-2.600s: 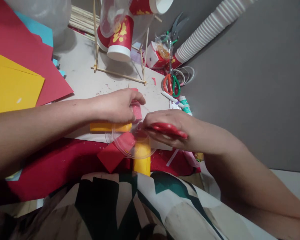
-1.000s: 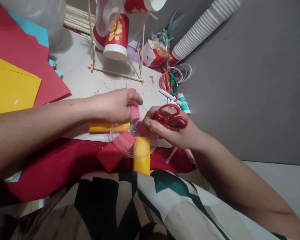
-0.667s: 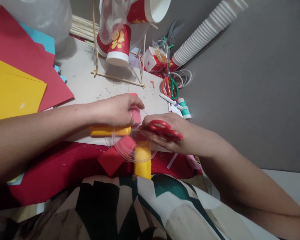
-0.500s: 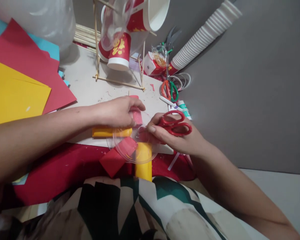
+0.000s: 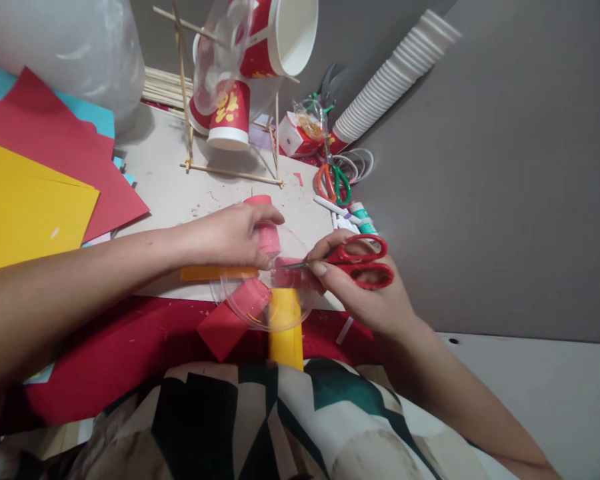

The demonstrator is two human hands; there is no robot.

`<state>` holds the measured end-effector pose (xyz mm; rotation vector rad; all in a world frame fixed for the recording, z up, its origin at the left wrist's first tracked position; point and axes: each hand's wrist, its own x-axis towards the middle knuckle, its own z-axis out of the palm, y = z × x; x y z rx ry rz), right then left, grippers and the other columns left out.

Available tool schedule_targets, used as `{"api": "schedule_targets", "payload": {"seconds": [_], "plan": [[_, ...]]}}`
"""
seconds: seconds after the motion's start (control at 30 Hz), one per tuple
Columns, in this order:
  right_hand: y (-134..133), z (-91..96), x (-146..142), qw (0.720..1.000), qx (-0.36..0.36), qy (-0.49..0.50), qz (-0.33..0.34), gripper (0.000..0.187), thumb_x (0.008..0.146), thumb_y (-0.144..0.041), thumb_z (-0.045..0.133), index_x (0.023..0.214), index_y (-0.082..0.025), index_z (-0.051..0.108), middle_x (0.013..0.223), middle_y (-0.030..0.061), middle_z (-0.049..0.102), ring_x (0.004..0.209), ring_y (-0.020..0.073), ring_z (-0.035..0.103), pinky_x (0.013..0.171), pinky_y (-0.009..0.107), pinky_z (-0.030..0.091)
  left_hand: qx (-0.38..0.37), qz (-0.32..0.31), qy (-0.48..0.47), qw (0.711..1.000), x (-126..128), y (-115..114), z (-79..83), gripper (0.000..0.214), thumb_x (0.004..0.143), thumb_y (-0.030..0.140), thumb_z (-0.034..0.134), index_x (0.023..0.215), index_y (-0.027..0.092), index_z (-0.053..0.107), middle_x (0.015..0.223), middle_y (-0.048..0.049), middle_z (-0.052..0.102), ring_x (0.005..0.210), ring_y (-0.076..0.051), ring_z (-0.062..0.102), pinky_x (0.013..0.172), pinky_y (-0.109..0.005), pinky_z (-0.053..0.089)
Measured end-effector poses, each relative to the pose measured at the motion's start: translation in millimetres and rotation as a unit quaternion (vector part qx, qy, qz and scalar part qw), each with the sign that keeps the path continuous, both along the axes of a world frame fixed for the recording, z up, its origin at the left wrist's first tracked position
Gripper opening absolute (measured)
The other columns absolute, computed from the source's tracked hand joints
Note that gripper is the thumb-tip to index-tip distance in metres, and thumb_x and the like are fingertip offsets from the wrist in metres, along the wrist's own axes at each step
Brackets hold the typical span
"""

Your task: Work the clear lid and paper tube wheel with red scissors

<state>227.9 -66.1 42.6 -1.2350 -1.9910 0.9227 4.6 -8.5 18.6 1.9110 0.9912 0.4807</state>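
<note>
A round clear plastic disc [image 5: 307,319] lies in front of me with paper pieces attached around it. They include a pink piece [image 5: 269,239], a red piece [image 5: 225,327], a yellow piece [image 5: 286,333] and an orange-yellow strip [image 5: 195,273]. My left hand [image 5: 235,233] bends over the disc's left side, fingers closed on it beside the pink piece; its fingertips are partly hidden. My right hand [image 5: 365,287] grips small scissors with red handles [image 5: 365,275]. Their metal blades point left at the disc's middle, close to my left thumb.
Ahead stands a wooden stick frame [image 5: 230,173] with red paper cups [image 5: 230,117]. Coloured paper sheets [image 5: 40,193] and a white plastic bag [image 5: 65,60] are at the left. A stack of cups [image 5: 395,80], orange-and-green scissors [image 5: 333,184] and white pens [image 5: 330,208] lie along the right wall.
The scissors have turned in my right hand, and their blades now show pointing at the disc's middle. My left hand stays on the disc. The whole view has shifted slightly.
</note>
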Motion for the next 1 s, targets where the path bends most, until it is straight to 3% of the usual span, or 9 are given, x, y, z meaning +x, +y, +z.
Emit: {"api": "schedule_targets", "payload": {"seconds": [0.2,0.53,0.7,0.83,1.0], "plan": [[-4.3,6.6,-7.0,1.0,0.003,-0.012,0.009,0.011,0.09,-0.017,0.062,0.079,-0.02,0.062,0.071,0.0004,0.067,0.058,0.0123,0.062,0.054,0.024,0.051,-0.002,0.001,0.011,1.0,0.2,-0.6,3.3,0.071,0.069,0.028,0.074,0.136,0.013,0.058,0.099,-0.0059,0.071,0.099,-0.023,0.066,0.086,-0.03,0.048],[-2.2,8.3,-8.6,0.993,0.065,-0.083,0.051,0.015,0.093,-0.017,0.059,0.079,-0.021,0.058,0.071,-0.0005,0.062,0.065,0.0131,0.06,0.06,0.026,0.049,-0.004,0.004,0.007,1.0,1.6,-1.3,-2.1,0.074,0.069,0.029,0.074,0.139,0.014,0.055,0.104,-0.0061,0.073,0.105,-0.024,0.066,0.092,-0.031,0.048],[4.5,15.8,-11.4,0.988,0.05,-0.12,0.087,0.017,0.091,-0.017,0.058,0.075,-0.021,0.055,0.072,0.0002,0.063,0.065,0.0139,0.06,0.058,0.028,0.047,-0.007,0.011,0.006,1.0,2.0,-1.8,0.8,0.067,0.072,0.026,0.071,0.136,0.013,0.058,0.106,-0.0074,0.073,0.107,-0.025,0.066,0.091,-0.031,0.049],[8.3,18.9,-16.5,0.985,0.04,-0.149,0.083,0.019,0.091,-0.019,0.055,0.073,-0.021,0.053,0.069,-0.0004,0.06,0.063,0.013,0.057,0.056,0.027,0.045,-0.014,0.017,0.002,1.0,2.1,-2.2,0.4,0.06,0.075,0.023,0.067,0.134,0.014,0.06,0.115,-0.0098,0.073,0.113,-0.026,0.065,0.093,-0.031,0.05],[5.9,17.7,-22.0,0.972,0.093,-0.191,0.097,0.017,0.089,-0.017,0.053,0.074,-0.022,0.047,0.066,-0.0025,0.057,0.058,0.0114,0.052,0.057,0.026,0.043,-0.03,0.014,-0.012,0.999,2.5,-2.2,-2.1,0.061,0.076,0.024,0.068,0.135,0.015,0.058,0.129,-0.0103,0.07,0.118,-0.024,0.064,0.097,-0.03,0.05]]}}
